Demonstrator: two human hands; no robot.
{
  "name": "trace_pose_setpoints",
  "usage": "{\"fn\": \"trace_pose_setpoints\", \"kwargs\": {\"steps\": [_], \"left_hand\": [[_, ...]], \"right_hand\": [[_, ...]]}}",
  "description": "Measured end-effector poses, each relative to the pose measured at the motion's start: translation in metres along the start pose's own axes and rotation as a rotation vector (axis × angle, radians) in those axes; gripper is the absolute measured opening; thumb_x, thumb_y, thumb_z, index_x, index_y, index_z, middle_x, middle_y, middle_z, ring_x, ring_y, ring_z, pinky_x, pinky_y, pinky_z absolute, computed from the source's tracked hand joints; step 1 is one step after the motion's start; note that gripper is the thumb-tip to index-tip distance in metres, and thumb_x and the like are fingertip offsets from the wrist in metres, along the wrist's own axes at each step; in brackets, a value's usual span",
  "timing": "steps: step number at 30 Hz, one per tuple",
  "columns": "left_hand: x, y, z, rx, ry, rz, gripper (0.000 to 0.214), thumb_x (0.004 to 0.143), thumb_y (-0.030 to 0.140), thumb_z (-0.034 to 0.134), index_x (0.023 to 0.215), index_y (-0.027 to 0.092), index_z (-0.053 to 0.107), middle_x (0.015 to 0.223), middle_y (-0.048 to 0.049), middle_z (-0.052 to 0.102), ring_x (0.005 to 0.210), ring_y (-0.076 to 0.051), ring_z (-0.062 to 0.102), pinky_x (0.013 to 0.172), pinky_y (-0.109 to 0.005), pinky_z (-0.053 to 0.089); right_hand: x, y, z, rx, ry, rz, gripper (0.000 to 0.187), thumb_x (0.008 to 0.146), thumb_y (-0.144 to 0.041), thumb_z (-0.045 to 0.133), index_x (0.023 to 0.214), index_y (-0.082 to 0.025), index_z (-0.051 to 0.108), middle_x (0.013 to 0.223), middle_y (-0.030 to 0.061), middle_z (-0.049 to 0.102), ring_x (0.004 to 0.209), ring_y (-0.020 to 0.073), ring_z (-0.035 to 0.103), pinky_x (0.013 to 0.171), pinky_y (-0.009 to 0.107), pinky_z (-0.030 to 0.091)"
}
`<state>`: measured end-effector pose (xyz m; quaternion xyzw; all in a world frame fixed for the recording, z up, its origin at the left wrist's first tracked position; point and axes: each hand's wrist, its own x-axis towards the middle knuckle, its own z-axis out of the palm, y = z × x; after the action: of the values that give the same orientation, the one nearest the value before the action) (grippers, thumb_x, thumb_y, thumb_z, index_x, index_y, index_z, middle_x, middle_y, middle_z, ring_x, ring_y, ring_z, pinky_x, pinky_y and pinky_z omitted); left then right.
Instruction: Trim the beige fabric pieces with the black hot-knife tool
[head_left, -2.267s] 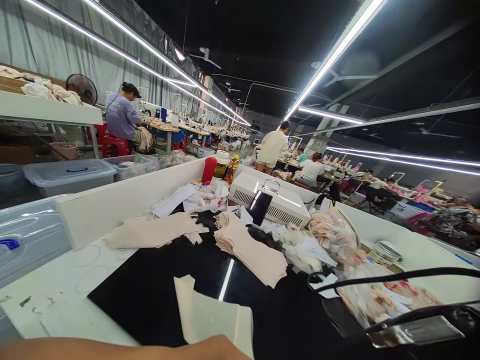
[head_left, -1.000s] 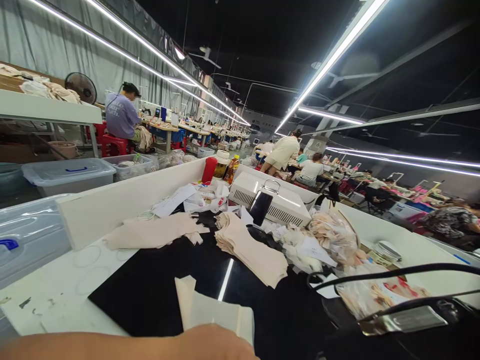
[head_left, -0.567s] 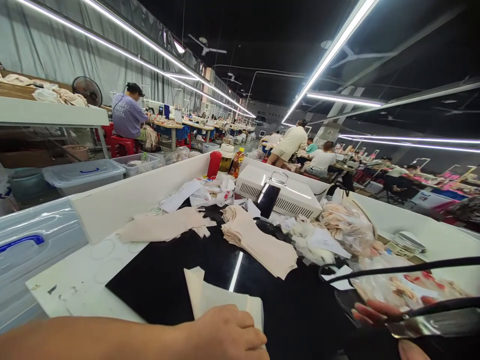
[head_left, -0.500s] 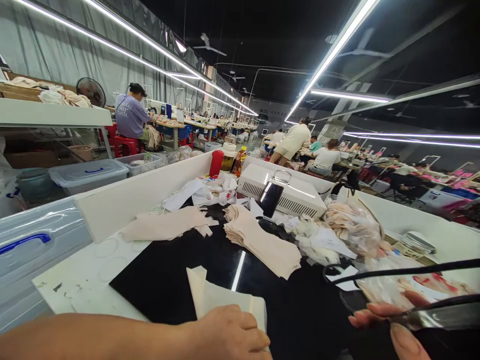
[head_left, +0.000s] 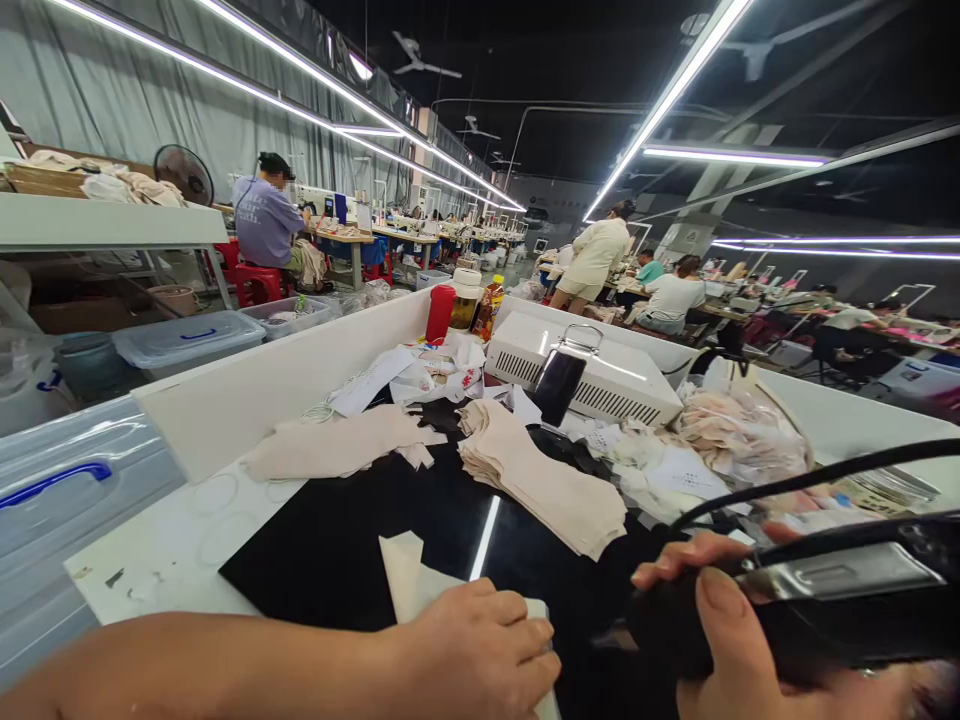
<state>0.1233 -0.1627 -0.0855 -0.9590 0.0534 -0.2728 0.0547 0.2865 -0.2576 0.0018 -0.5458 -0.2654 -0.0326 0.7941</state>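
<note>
My left hand (head_left: 480,650) lies flat with its fingers stretched over a beige fabric piece (head_left: 409,585) on the black work surface (head_left: 337,540). Close to the camera at the lower right, my right hand (head_left: 720,640) is wrapped round the handle of a black tool (head_left: 840,600) with a metal plate and a black cord (head_left: 817,475). A stack of beige fabric pieces (head_left: 544,485) lies just beyond both hands.
A white machine box (head_left: 600,375) with a black phone (head_left: 559,385) leaning on it stands at the back. More beige fabric (head_left: 337,445), papers and bagged pieces (head_left: 739,430) lie around. Bottles (head_left: 465,300) stand by the white partition (head_left: 285,375). Plastic bins (head_left: 184,340) and other workers (head_left: 266,220) are beyond.
The view has tilted down. My left hand came forward onto the beige piece. My right hand rose into view, gripping the black tool and bringing it toward the fabric.
</note>
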Motion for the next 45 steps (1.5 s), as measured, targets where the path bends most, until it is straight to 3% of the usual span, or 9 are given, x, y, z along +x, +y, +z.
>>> {"fn": "trace_pose_setpoints", "kwargs": {"steps": [3,10,16,24,30,37,45], "left_hand": [[-0.003,0.0,0.0,0.012,0.005,-0.008,0.035,0.114,0.047,0.061,0.114,0.014,0.071,0.118,-0.0051,0.076,0.089,-0.016,0.067,0.066,-0.03,0.045],[-0.005,0.004,0.011,0.075,0.126,-0.032,0.021,0.112,0.033,0.064,0.109,0.015,0.073,0.115,-0.0047,0.078,0.087,-0.016,0.067,0.066,-0.029,0.045],[-0.007,0.005,0.016,0.095,0.114,-0.032,0.01,0.108,0.024,0.068,0.11,0.015,0.073,0.118,-0.0054,0.076,0.086,-0.015,0.065,0.064,-0.028,0.043],[-0.006,0.006,0.014,0.057,0.121,-0.049,0.011,0.107,0.024,0.069,0.109,0.014,0.072,0.115,-0.005,0.076,0.086,-0.016,0.065,0.062,-0.028,0.041],[-0.004,0.003,0.003,0.082,0.198,-0.048,0.012,0.11,0.024,0.066,0.111,0.017,0.076,0.126,-0.0034,0.076,0.092,-0.014,0.065,0.068,-0.026,0.046],[-0.008,0.001,0.004,0.067,0.107,-0.045,0.018,0.111,0.03,0.065,0.109,0.014,0.072,0.12,-0.0067,0.075,0.09,-0.015,0.065,0.068,-0.026,0.045],[-0.01,0.002,0.005,0.064,0.13,-0.064,0.023,0.113,0.035,0.062,0.109,0.015,0.073,0.122,-0.0057,0.076,0.088,-0.015,0.064,0.066,-0.028,0.046]], "right_hand": [[0.003,-0.002,0.01,0.107,-0.069,0.085,0.062,0.066,-0.043,0.101,0.113,-0.027,0.064,0.08,-0.0006,0.068,0.067,0.0231,0.066,0.057,0.041,0.065],[0.001,0.004,0.026,0.243,-0.181,0.042,0.049,0.074,-0.031,0.095,0.112,-0.026,0.064,0.075,-0.0026,0.068,0.062,0.0193,0.064,0.05,0.036,0.064],[0.001,0.008,0.029,0.248,-0.203,0.038,0.047,0.076,-0.033,0.095,0.112,-0.026,0.064,0.074,-0.0017,0.068,0.063,0.0192,0.063,0.051,0.035,0.063],[-0.001,0.011,0.029,0.271,-0.24,0.037,0.045,0.079,-0.032,0.094,0.112,-0.027,0.064,0.075,-0.0023,0.067,0.062,0.0191,0.063,0.052,0.035,0.063],[0.001,0.014,0.027,0.247,-0.232,0.013,0.044,0.08,-0.032,0.093,0.113,-0.026,0.064,0.075,-0.0015,0.068,0.062,0.02,0.064,0.052,0.036,0.063],[0.001,0.016,0.026,0.251,-0.243,0.022,0.043,0.081,-0.03,0.093,0.113,-0.026,0.064,0.074,-0.0025,0.069,0.062,0.0192,0.065,0.053,0.035,0.064],[0.0,0.013,0.027,0.25,-0.222,0.041,0.045,0.077,-0.029,0.093,0.111,-0.027,0.064,0.074,-0.0025,0.069,0.064,0.02,0.064,0.053,0.036,0.064]]}}
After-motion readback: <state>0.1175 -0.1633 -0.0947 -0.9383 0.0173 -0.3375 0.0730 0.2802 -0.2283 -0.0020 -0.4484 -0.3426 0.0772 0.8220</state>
